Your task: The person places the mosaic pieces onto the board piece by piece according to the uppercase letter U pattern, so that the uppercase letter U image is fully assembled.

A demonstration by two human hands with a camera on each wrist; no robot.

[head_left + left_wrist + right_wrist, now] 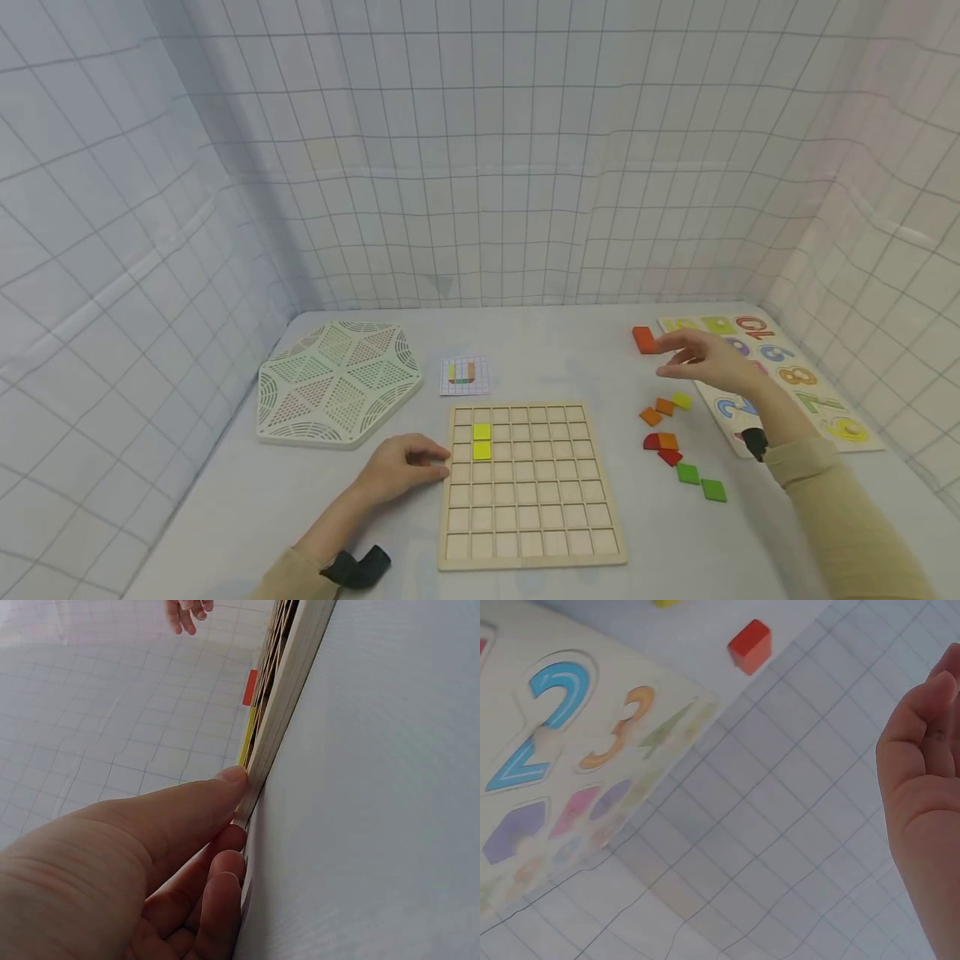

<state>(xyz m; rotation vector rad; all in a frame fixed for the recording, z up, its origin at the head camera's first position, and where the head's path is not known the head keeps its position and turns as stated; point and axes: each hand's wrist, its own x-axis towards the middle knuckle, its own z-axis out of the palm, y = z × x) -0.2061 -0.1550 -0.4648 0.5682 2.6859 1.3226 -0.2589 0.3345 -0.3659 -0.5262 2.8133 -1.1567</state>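
My left hand (pixel 405 468) is at the left edge of a wooden grid board (pixel 444 533). Its thumb and bent fingertips touch the board's side in the left wrist view, without wrapping round it. A yellow square tile (pixel 482 432) and a second yellow tile (pixel 482 451) lie in neighbouring cells of one column. My right hand (pixel 701 358) hovers over the table's right side, fingers loosely bent, nothing visible in them. Just left of its fingertips is a red block (pixel 643 340). Below it lie loose tiles, among them a yellow tile (pixel 682 401) and an orange tile (pixel 651 416).
Nearer me lie red pieces (pixel 670 457) and green tiles (pixel 687 473). A number puzzle board (pixel 806 387) is at the far right under the right forearm. A small pattern card (pixel 464 376) lies behind the grid board. A pale perforated hexagonal trivet (pixel 341 383) stands left.
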